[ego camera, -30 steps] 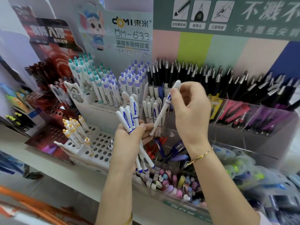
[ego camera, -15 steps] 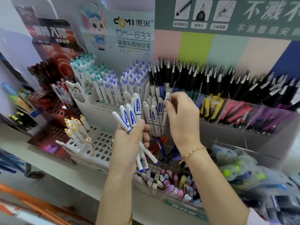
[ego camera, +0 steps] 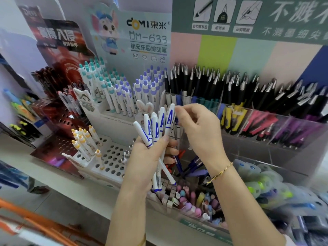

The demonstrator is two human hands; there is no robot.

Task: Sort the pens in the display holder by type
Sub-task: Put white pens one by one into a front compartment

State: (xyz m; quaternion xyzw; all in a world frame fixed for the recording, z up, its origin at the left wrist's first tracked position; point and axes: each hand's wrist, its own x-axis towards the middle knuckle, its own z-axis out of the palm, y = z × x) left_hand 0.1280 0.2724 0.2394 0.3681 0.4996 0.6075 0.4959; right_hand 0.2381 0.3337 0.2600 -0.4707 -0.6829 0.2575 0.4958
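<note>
The left grip (ego camera: 148,157) clasps a splayed fan of white plastic pens with blue A-marked caps (ego camera: 156,126). At the right grip (ego camera: 198,132), blurred fingertips (ego camera: 178,109) meet the rightmost cap; whether they pinch it I cannot tell. A nudge there could spill the fan into the mixed loose pens (ego camera: 194,162) just below.

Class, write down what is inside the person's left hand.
The left hand grips a fan of white pens with blue A marks, tips pointing down. The hand covers their middles, so the exact count is hidden.

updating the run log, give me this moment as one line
left hand: grips white-blue pen bundle | right hand: fingertips at rightmost pen, grip unclear
</note>
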